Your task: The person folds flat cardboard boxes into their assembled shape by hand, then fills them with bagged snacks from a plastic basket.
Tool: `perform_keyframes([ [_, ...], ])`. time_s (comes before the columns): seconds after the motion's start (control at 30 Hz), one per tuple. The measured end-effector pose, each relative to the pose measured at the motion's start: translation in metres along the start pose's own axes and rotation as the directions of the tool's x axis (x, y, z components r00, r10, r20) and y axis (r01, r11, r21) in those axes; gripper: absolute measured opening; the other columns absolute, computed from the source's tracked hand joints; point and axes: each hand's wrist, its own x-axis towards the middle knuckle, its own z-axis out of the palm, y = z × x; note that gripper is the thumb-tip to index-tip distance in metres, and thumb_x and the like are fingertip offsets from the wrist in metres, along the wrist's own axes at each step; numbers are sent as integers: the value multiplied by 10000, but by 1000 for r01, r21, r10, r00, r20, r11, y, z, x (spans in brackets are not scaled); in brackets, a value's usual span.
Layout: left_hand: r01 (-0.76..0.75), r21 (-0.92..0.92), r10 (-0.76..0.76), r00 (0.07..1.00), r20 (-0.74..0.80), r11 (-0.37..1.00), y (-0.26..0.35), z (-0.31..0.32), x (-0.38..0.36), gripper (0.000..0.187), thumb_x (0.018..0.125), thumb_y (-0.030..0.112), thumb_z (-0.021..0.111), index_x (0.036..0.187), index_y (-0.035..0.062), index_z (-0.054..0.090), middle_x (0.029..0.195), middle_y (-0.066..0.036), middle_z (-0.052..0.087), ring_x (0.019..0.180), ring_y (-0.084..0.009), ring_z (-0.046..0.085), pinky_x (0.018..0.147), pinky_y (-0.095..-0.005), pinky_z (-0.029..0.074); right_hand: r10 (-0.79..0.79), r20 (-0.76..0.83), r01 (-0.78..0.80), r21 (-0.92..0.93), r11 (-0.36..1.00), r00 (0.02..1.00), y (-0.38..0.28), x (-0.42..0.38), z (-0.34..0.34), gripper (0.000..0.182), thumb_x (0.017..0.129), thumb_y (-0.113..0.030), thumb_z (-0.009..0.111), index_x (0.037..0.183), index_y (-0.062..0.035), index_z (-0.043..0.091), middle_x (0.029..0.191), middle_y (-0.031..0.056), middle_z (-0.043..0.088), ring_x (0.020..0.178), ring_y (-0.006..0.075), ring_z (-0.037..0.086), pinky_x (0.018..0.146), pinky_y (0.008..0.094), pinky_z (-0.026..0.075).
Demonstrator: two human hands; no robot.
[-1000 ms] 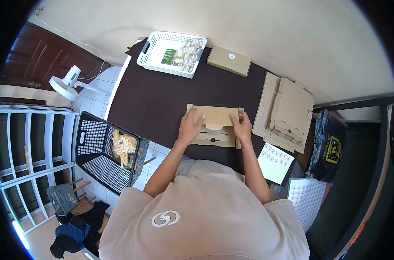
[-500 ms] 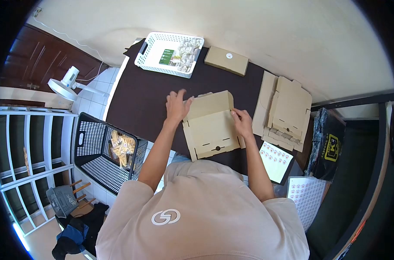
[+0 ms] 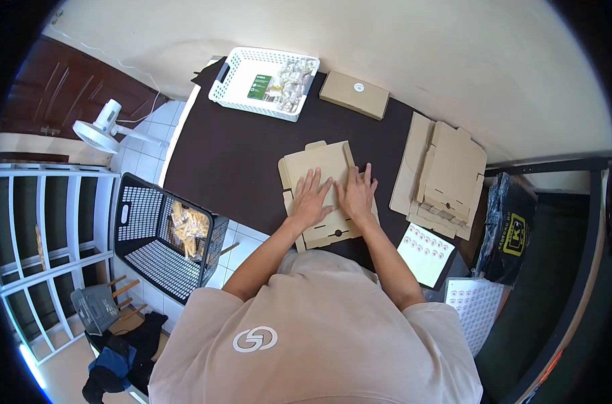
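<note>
A partly folded cardboard box [image 3: 327, 232] lies in front of me at the near edge of the dark table. My left hand [image 3: 310, 200] is flat on the left side of its board, fingers spread. Close beside it, my right hand [image 3: 358, 195] presses the right side with fingers stretched out. Both palms cover the middle of the cardboard. Its side flaps and a tab stick out at the far edge, and a slotted strip with a dark hole shows nearest my body.
Flat box blanks [image 3: 452, 172] are stacked at the right, above a sticker sheet [image 3: 425, 254]. A white basket [image 3: 262, 84] with small packets and a closed box [image 3: 355, 94] stand at the back. A black crate [image 3: 164, 236] with bagged goods sits left of the table [image 3: 218, 158].
My left hand has come down from the far left corner onto the board, and my right hand has moved inward from its right edge. The far panel now lies folded toward me.
</note>
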Motion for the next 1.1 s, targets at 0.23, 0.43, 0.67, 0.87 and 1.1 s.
perform_keyframes([
  [0.23, -1, -1, 1, 1000, -8, 1000, -3, 1, 2, 830, 824, 489, 697, 1491, 128, 360, 1583, -256, 140, 1476, -424, 86, 1177, -556, 114, -89, 74, 97, -128, 987, 993, 1, 26, 20, 772, 959, -491, 470, 1446, 89, 319, 1501, 260, 352, 1458, 425, 174, 1121, 662, 156],
  [0.43, -3, 41, 4, 1000, -8, 999, -1, -1, 1, 860, 821, 508, 692, 1509, 145, 324, 1590, -238, 134, 1480, -409, 83, 1180, -548, 111, -80, 168, 104, -137, 985, 983, -8, 71, 14, 802, 960, -521, 448, 1470, 75, 285, 1542, 236, 294, 1462, 409, 176, 1135, 626, 192],
  [0.67, 41, 43, -42, 999, 14, 998, -1, 1, 0, 851, 814, 507, 698, 1502, 154, 343, 1591, -236, 130, 1483, -400, 72, 1187, -533, 104, -157, 216, 188, -131, 973, 964, -7, 42, -17, 689, 943, -485, 507, 1379, 46, 458, 1441, 253, 438, 1409, 420, 302, 1112, 628, 241],
  [0.87, -71, -351, -31, 961, -276, 934, -20, -2, -19, 577, 837, 213, 709, 1359, 81, 500, 1507, -252, 291, 1433, -419, 221, 1168, -499, 218, -201, -156, 237, 268, 934, 967, -10, -6, -24, 288, 858, -187, 649, 1035, 40, 654, 1065, 262, 659, 1173, 474, 525, 1059, 485, 384],
  [1.1, 257, -325, -376, 842, -387, 910, -38, -18, -36, 698, 880, 178, 638, 1456, -6, 291, 1458, -328, 320, 1398, -477, 261, 1146, -538, 232, -292, 112, 294, -4, 956, 950, -12, -36, 16, 605, 866, -256, 660, 1379, -1, 463, 1483, 266, 367, 1372, 489, 322, 1101, 567, 306],
])
